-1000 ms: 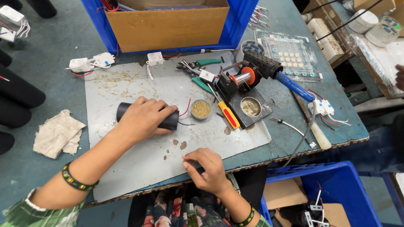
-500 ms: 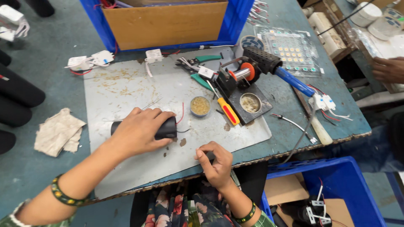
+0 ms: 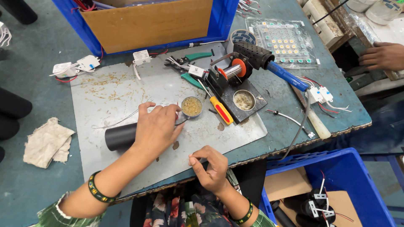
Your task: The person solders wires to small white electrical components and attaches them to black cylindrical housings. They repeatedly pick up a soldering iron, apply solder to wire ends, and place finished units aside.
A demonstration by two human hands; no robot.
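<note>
Head view | left hand (image 3: pixel 156 126) clasps matte black tube (image 3: pixel 120 136), lying flat | right hand (image 3: pixel 210 168) pinched, contents unclear

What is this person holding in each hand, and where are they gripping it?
The left hand grips a black tube lying on the metal sheet, at its right end. The right hand pinches its fingertips together; whether it holds anything cannot be told.

I see my left hand (image 3: pixel 156 126) laid over the right end of a black tube (image 3: pixel 120 137) lying on the grey metal sheet (image 3: pixel 126 90) on the counter (image 3: pixel 38 84). My right hand (image 3: pixel 210 166) hovers near the sheet's near edge, thumb and forefinger pinched. A small round tin (image 3: pixel 192 106) sits just right of the left hand, beside a yellow-handled screwdriver (image 3: pixel 220 109).
</note>
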